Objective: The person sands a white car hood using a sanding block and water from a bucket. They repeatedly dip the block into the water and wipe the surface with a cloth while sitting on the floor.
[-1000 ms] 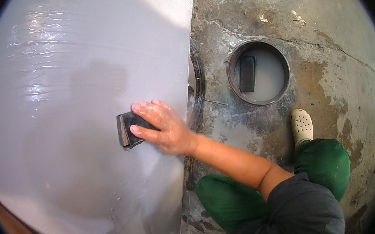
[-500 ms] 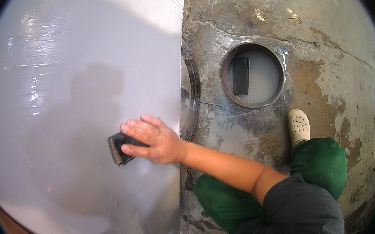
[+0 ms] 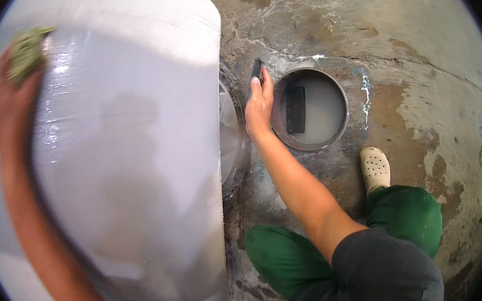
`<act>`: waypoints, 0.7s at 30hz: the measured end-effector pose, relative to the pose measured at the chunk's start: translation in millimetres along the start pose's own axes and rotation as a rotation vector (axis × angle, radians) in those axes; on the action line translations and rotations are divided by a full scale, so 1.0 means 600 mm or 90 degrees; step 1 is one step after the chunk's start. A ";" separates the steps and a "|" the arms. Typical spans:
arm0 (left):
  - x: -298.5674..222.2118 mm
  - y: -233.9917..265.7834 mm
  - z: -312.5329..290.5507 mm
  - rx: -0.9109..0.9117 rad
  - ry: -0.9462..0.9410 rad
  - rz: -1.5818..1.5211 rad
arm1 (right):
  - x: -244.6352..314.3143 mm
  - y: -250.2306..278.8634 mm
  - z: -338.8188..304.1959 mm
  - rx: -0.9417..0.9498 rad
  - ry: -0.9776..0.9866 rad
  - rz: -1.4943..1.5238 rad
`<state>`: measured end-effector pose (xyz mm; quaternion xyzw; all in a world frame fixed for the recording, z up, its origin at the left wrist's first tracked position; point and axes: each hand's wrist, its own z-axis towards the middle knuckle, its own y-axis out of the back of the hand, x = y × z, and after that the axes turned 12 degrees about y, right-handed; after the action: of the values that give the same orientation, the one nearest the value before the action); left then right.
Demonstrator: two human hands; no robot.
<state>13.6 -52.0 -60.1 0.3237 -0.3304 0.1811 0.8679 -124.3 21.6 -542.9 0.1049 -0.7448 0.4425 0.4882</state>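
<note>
Over the far left of a wet, pale grey vehicle panel [image 3: 141,188], my left hand [image 3: 13,110] is closed on a crumpled yellow-green cloth [image 3: 27,54]; its grip is slightly blurred. My right hand [image 3: 258,108] is off the panel, just left of a round bucket [image 3: 345,104]. It holds a dark sanding block [image 3: 257,69], whose end shows past the fingers while the rest is hidden. Cloudy water fills part of the bucket, and a dark rectangular block [image 3: 296,110] lies in it against the left side.
Beside the panel's right edge, part of a wheel [image 3: 233,122] shows below it. The concrete floor [image 3: 404,119] is cracked and wet in patches. My beige clog [image 3: 375,167] and green-trousered legs [image 3: 404,213] are near the bucket.
My right hand has lifted off the panel with the sanding block and moved right and away, to the bucket's side. My left hand has come into view with the cloth.
</note>
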 end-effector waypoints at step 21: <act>-0.750 -0.033 -0.555 0.726 -0.020 -0.477 | 0.020 0.274 0.121 0.465 -0.030 -0.809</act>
<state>-146.4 115.4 -570.4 0.8256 -0.0613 0.0097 0.5608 -273.1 66.3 -634.2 0.6823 -0.3556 0.2918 0.5682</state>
